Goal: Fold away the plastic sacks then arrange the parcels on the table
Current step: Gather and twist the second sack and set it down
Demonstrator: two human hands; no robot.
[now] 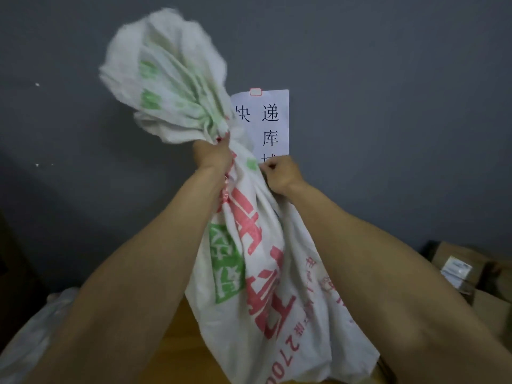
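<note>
You hold the white sack (249, 259) up in front of you, both arms stretched toward the grey wall (388, 79). Your left hand (212, 155) is clenched around its gathered neck, and the loose top fans out above that fist, blurred. Your right hand (279, 174) pinches a fold of the sack's right edge just beside the neck. The sack's body hangs down over the wooden table (180, 342). A paper notice (273, 120) on the wall sits right behind the sack. Brown parcels (471, 273) are stacked at the table's right edge, and another pale sack (33, 342) lies at lower left.
</note>
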